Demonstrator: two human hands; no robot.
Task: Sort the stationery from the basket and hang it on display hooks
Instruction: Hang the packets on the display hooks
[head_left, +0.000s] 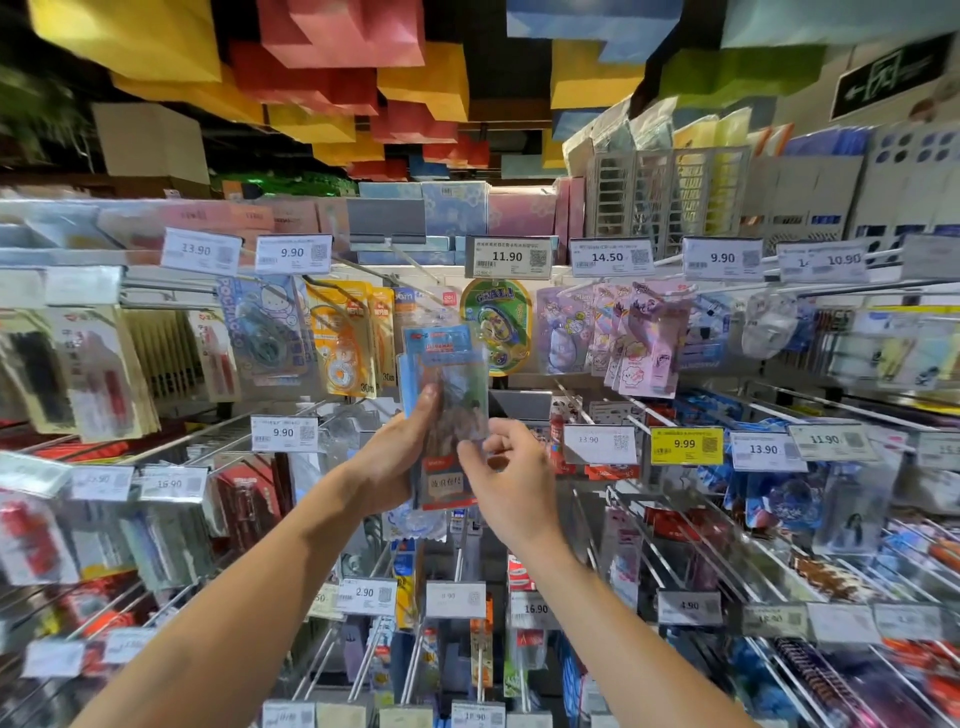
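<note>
Head view: the left hand (395, 460) grips the blister pack (447, 374) upright below a hook (408, 262), the right hand (506, 475) pinches its lower edge — best to steady it, align the header hole with the hook's tip, then slide it back.

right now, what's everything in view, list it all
packs: small stack, count blurred, clear with blue tops, centre, held up at the display
hooks: many, metal, in rows across the display
price tags: many, white, on the hook ends
yellow tag: one, yellow, marked 9.99, right of centre
goal pack: one, green and yellow, hanging under the 11.90 tag
orange packs: several, orange, hanging left of centre
pink packs: several, pink and purple, hanging right of centre
ceiling blocks: many, red, yellow, blue, green, overhead
exit sign: one, dark, top right
left grip: one, holds the packs from the left
right grip: one, pinches the packs' right edge
</note>
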